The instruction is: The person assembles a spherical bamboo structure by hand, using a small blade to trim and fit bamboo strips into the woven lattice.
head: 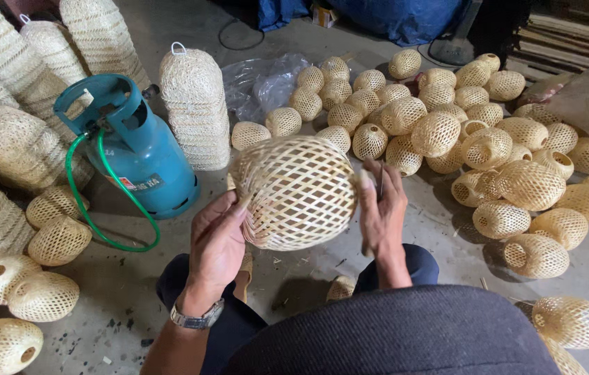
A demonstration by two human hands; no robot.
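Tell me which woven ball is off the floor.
The large open-weave bamboo ball, held between the left hand and right hand; all others lie on the concrete.

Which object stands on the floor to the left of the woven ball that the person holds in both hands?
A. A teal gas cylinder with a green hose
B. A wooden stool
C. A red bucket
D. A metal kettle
A: a teal gas cylinder with a green hose stands left of the woven ball.

Label: small rectangular sticker, red and white, on front of teal gas cylinder, left of centre on floor. Clear plastic bag, crumpled, lies on floor behind it, towards the top centre. No signs or screens.
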